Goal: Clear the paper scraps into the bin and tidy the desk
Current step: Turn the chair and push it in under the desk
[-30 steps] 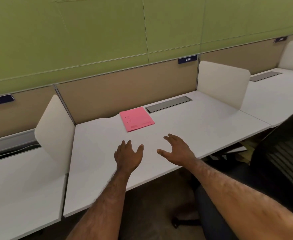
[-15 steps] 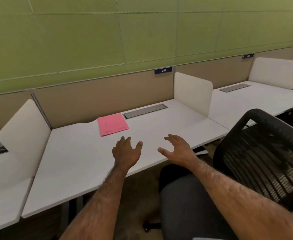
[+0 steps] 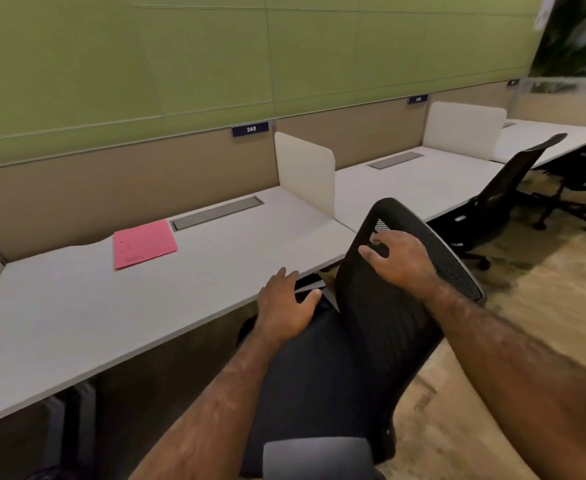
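A pink paper folder (image 3: 144, 243) lies flat at the back of the white desk (image 3: 76, 317), beside a grey cable hatch (image 3: 217, 212). No paper scraps or bin are in view. My left hand (image 3: 286, 308) hovers with fingers apart at the desk's front edge, above the seat of a black mesh office chair (image 3: 381, 327). My right hand (image 3: 397, 259) lies on the upper part of the chair's mesh backrest, fingers bent against the mesh and thumb spread; it holds nothing else.
White dividers (image 3: 305, 176) separate this desk from the neighbouring desk (image 3: 412, 183) on the right. Two more black chairs (image 3: 492, 199) stand by that desk on the tan floor (image 3: 527, 289). A green and beige partition wall runs behind.
The view has swung right and the chair has come to the middle. My right hand moved from above the desk onto the chair's backrest; my left hand shifted to the desk's front edge.
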`<state>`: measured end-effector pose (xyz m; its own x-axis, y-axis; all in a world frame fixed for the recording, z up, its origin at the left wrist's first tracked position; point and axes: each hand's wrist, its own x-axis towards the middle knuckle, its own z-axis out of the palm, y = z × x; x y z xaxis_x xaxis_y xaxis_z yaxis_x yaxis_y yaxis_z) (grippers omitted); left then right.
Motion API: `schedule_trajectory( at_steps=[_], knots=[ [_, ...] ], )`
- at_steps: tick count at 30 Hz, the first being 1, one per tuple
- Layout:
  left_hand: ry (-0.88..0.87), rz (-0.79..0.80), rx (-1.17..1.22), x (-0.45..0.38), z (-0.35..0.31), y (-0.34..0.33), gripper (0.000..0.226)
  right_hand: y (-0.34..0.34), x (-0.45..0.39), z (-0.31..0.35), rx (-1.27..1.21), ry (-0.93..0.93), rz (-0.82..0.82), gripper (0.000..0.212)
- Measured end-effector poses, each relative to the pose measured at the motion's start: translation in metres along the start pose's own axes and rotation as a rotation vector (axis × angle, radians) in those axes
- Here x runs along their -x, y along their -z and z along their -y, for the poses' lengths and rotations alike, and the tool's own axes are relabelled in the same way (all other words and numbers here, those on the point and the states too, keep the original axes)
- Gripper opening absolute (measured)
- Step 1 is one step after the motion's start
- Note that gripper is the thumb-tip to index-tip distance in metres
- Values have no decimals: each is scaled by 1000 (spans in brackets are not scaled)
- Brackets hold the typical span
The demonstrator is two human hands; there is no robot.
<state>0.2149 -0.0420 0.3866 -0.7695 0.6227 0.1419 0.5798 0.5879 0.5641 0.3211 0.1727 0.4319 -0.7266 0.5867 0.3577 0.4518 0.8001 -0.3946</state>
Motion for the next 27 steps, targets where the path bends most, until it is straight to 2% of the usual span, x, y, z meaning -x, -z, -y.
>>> schedule_trajectory(
  at_steps=[3,6,8,14,27],
  knots=[
    [-95,22,-12,7,-37,-23,68,22,0,-52,113,-173,-40,55],
    [-136,116,-11,16,-62,-44,71,29,7,-89,137,-407,113,60],
    [-159,171,-18,21,-75,-56,72,26,13,-103,81,-483,218,63],
    [-229,303,-43,41,-109,-76,72,34,27,-110,7,-453,192,44],
    [-336,430,15,95,-96,-55,75,52,110,-57,10,-584,214,59]
  ],
)
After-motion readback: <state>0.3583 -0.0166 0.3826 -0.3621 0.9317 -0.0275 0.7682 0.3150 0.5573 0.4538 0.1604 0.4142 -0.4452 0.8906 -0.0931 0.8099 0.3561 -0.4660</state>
